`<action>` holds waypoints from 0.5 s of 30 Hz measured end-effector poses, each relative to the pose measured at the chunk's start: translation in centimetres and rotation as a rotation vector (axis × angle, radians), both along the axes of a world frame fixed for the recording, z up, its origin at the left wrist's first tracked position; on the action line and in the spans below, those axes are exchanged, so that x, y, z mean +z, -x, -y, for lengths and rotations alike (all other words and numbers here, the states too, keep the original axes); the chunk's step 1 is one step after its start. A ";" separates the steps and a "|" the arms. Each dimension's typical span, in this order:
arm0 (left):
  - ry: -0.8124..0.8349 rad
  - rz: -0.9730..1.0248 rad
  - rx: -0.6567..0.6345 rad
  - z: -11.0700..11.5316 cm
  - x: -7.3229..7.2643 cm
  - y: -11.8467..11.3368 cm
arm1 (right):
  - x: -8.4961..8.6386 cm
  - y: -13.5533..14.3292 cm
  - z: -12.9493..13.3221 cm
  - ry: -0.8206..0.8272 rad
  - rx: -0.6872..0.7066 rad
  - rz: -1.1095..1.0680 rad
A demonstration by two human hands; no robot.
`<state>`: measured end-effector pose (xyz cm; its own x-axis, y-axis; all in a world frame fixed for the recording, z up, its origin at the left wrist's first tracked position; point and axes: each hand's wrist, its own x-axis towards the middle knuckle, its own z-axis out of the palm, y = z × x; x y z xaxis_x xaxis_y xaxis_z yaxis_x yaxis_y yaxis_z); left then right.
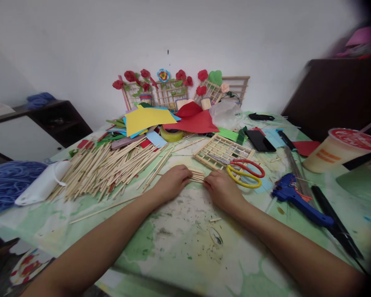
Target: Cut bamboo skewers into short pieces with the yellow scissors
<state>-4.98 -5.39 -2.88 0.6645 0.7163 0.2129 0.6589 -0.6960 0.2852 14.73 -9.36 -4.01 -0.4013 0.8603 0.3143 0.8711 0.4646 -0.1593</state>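
Note:
Several short wooden sticks (197, 175) lie side by side on the table between my two hands. My left hand (174, 180) has its fingers closed on the left end of these sticks. At their right end, my right hand (221, 187) is closed too, its fingertips pressed to the stick ends. Just behind lies a wooden stick lattice (221, 149), with scissors (244, 172) with red and yellow handles resting on it, close to my right hand. A large heap of long wooden sticks (111, 167) spreads out left of my left hand.
At right are a blue glue gun (299, 200), a black phone (261, 140) and a lidded drink cup (340, 150). Yellow paper (148, 119), red paper (194, 119) and a roll of tape (171, 135) lie at the back, before flower-decorated lattices (168, 93). Blue yarn (12, 185) sits far left.

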 end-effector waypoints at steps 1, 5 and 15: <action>0.003 0.005 -0.002 0.0 -0.1 -0.1 | -0.1 0.1 0.0 -0.006 -0.004 0.005; 0.002 -0.006 -0.018 -0.1 -0.1 -0.3 | -0.4 0.2 0.1 -0.011 -0.002 0.040; -0.020 -0.008 -0.062 -0.1 -0.5 -0.2 | -0.5 0.3 0.1 -0.022 0.006 0.154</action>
<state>-4.76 -5.31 -3.38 0.7090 0.6696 0.2215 0.6167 -0.7409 0.2658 14.43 -9.44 -4.47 -0.4515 0.8513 0.2671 0.8816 0.4718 -0.0135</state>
